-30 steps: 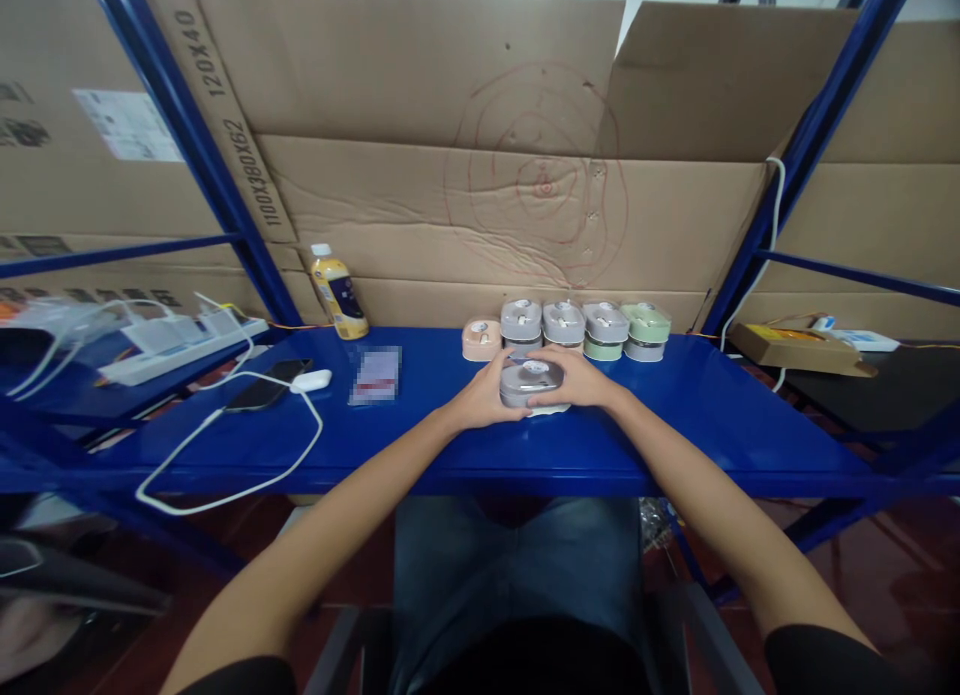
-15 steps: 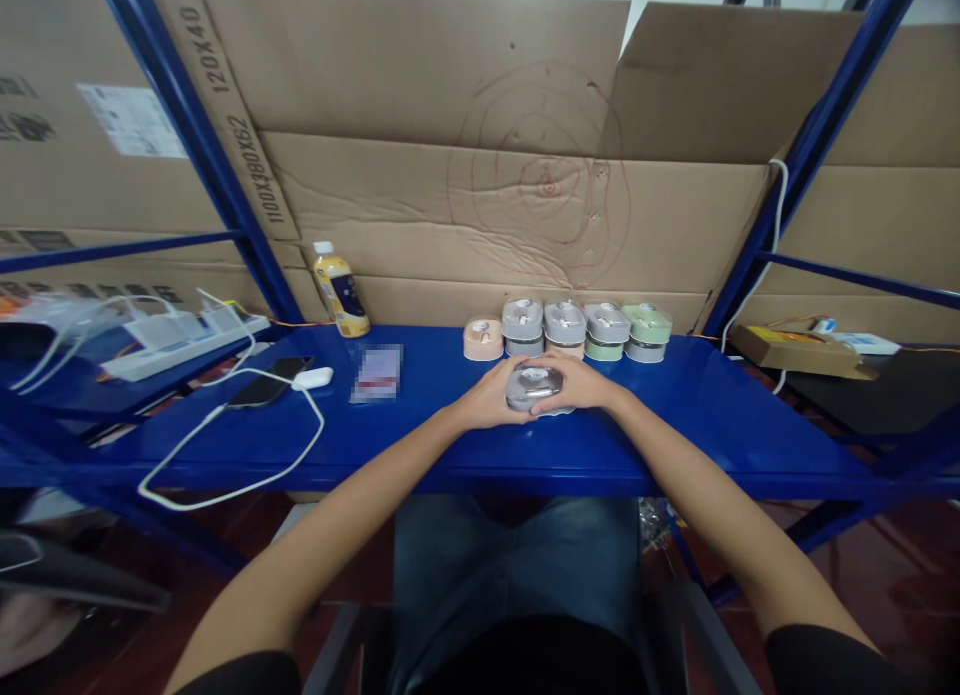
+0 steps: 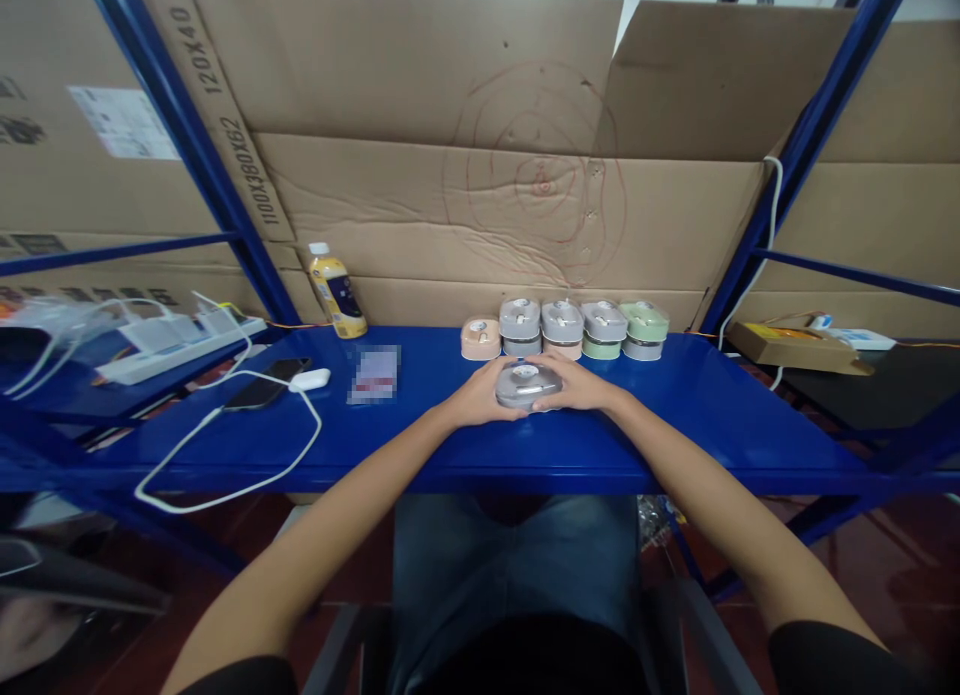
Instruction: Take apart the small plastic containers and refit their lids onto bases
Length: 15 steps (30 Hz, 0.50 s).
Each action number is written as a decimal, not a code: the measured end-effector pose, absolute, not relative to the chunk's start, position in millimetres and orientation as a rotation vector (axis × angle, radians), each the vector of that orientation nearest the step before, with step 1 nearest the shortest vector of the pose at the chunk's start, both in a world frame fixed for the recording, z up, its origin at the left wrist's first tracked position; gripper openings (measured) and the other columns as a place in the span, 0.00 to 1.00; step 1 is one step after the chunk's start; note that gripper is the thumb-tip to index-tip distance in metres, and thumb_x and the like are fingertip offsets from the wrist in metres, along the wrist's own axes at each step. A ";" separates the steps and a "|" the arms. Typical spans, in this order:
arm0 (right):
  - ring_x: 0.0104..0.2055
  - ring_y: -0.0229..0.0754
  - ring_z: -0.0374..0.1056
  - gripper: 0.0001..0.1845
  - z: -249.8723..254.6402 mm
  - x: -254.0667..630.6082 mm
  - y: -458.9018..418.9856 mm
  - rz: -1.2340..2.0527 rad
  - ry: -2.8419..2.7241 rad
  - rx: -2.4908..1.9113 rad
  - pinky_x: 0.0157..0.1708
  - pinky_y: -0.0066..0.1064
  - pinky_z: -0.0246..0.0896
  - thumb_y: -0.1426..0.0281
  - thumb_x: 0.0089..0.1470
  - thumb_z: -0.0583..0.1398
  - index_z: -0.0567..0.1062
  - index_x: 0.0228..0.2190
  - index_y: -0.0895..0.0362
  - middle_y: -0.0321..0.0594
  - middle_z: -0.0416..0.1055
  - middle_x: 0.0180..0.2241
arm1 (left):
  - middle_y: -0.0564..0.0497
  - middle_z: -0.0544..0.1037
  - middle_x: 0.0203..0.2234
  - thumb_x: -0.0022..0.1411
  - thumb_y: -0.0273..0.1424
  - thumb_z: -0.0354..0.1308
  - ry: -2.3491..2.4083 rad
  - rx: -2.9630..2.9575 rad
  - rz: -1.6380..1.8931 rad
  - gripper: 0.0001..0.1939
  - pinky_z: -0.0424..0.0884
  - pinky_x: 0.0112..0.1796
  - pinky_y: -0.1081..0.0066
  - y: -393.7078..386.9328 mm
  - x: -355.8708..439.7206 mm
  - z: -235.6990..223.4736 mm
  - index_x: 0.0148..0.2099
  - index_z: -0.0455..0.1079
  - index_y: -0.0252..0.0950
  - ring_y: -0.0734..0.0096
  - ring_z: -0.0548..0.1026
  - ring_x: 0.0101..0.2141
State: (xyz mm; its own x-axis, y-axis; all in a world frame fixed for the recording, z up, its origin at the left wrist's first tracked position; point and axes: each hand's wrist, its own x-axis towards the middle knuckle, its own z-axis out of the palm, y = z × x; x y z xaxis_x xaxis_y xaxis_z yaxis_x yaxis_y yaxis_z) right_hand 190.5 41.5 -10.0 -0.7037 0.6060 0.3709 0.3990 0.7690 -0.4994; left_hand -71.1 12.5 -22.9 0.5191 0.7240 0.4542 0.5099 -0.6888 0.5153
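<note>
Left hand, one, and right hand, one: gripping opposite sides of one grey box, at mid-shelf, in front of the row. Stacks: four, two boxes each. Peach box: one, single, left of the stacks. Bottle: one, upright. Phone: one, lying flat.

Surface solid blue. Bottle yellow, dark blue label, white cap. Cardboard behind bottle plain brown, red concentric rings up and right of bottle. Right of bottle, back row in order: peach case, then stacks — grey/grey, grey/peach, grey/green, green/grey, top colour first. Nearer case grey. Cable left of bottle white.
</note>
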 end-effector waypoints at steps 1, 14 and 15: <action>0.61 0.59 0.65 0.53 -10.1 191.2 41.1 0.533 -2.441 -0.756 0.63 0.57 0.62 0.45 0.46 0.72 0.65 0.67 0.47 0.48 0.67 0.57 | 0.37 0.72 0.62 0.48 0.46 0.76 1.025 2.447 0.944 0.50 0.68 0.61 0.45 12.0 -71.2 -22.3 0.68 0.61 0.38 0.42 0.72 0.61; 0.65 0.58 0.60 0.53 -9.1 201.1 41.0 0.565 -2.529 -0.773 0.68 0.54 0.55 0.46 0.52 0.69 0.56 0.71 0.47 0.48 0.62 0.60 | 0.37 0.71 0.62 0.49 0.45 0.75 1.023 2.454 0.937 0.50 0.68 0.61 0.42 11.2 -71.1 -23.4 0.69 0.60 0.40 0.41 0.71 0.61; 0.65 0.59 0.60 0.53 -9.2 201.2 40.7 0.563 -2.529 -0.782 0.69 0.54 0.55 0.45 0.52 0.69 0.56 0.71 0.48 0.49 0.62 0.60 | 0.37 0.71 0.62 0.49 0.45 0.75 1.027 2.453 0.934 0.50 0.68 0.61 0.42 11.4 -71.2 -23.5 0.69 0.60 0.39 0.41 0.71 0.61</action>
State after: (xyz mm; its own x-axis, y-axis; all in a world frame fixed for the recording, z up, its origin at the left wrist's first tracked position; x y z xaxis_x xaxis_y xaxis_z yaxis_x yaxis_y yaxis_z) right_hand 201.2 40.7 -9.2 -0.7473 0.6028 0.2796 0.4272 0.7582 -0.4926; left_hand -71.2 11.4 -23.5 0.5270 0.7232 0.4464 0.5127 -0.6894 0.5117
